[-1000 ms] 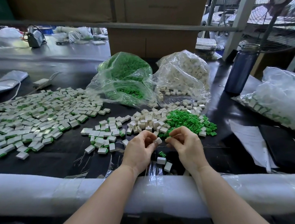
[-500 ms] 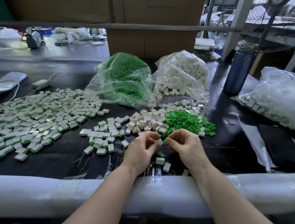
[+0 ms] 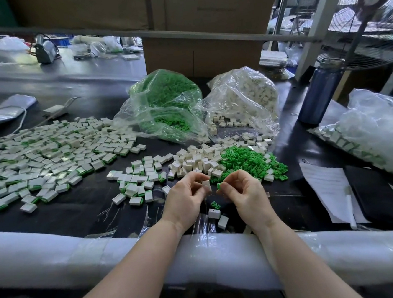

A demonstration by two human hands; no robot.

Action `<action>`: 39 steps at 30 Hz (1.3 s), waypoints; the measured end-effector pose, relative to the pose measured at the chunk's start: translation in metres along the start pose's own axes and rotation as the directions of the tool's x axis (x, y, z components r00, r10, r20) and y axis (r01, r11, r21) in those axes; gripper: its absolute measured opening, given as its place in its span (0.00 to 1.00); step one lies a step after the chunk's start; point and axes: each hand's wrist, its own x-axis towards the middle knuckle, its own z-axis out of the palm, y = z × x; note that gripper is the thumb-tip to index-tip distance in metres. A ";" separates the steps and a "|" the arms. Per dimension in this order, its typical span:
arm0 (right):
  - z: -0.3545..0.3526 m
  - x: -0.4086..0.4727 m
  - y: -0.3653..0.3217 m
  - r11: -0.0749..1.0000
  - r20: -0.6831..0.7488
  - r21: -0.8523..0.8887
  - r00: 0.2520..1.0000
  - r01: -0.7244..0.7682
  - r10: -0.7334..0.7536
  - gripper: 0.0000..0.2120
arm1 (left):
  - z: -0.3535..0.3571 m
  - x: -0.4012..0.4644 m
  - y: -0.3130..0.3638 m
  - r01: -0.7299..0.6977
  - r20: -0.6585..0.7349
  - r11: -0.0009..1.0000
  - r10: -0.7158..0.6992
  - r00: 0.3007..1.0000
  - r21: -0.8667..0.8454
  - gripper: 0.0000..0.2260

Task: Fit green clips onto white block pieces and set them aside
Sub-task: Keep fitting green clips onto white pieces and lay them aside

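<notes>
Hands pinching white block (image 3: pixel 206 185) and green clip (image 3: pixel 219 185), loose piles (image 3: pixel 246 161) just beyond.

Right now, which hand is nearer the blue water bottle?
Right. The right hand sits nearer the blue water bottle at far right; the left hand lies beyond it, further left.

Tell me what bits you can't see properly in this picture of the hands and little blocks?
- Head view: white block, mostly covered by the left hand fingers.
- Green clip, only a sliver shows past the right hand fingertips; shape unclear.
- Whether clip and block touch: too small.
- Fan, cut off by the right edge.
</notes>
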 end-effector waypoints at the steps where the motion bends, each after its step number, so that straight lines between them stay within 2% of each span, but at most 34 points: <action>1: 0.001 -0.001 -0.001 1.000 0.011 -0.001 1.000 -0.002 0.002 0.05 | 0.000 0.000 0.001 0.007 -0.018 1.000 -0.007 1.000 -0.007 0.08; 8: 0.004 -0.003 -0.002 0.988 0.104 -0.152 0.994 -0.001 0.017 0.03 | -0.001 0.001 0.003 0.030 -0.066 0.999 -0.031 0.997 -0.020 0.03; 14: 0.005 -0.001 0.001 0.968 0.020 -0.252 1.000 0.007 -0.002 0.04 | -0.002 0.001 0.002 0.019 -0.083 1.000 -0.019 0.996 -0.005 0.04; 18: 0.004 0.000 0.001 0.975 -0.037 -0.218 0.998 0.032 -0.041 0.07 | -0.002 0.000 0.001 0.011 -0.073 1.000 -0.011 0.997 -0.008 0.07; 21: 0.002 0.000 0.002 0.973 -0.053 -0.218 0.994 0.078 -0.091 0.08 | -0.002 0.000 0.001 0.007 -0.074 0.999 -0.009 0.997 -0.034 0.05; 27: -0.003 0.001 -0.001 0.999 -0.056 0.016 0.998 0.031 -0.030 0.08 | -0.002 0.001 0.002 0.048 0.008 0.978 -0.048 0.999 -0.202 0.10; 31: -0.002 -0.001 -0.003 0.999 0.010 0.042 1.000 -0.006 0.006 0.06 | -0.002 0.002 0.001 0.066 0.039 0.964 -0.058 0.998 -0.257 0.09; 39: -0.002 -0.001 -0.004 0.998 -0.069 0.061 0.997 0.018 -0.014 0.07 | -0.002 0.002 0.000 0.117 0.087 0.923 -0.092 0.992 -0.367 0.05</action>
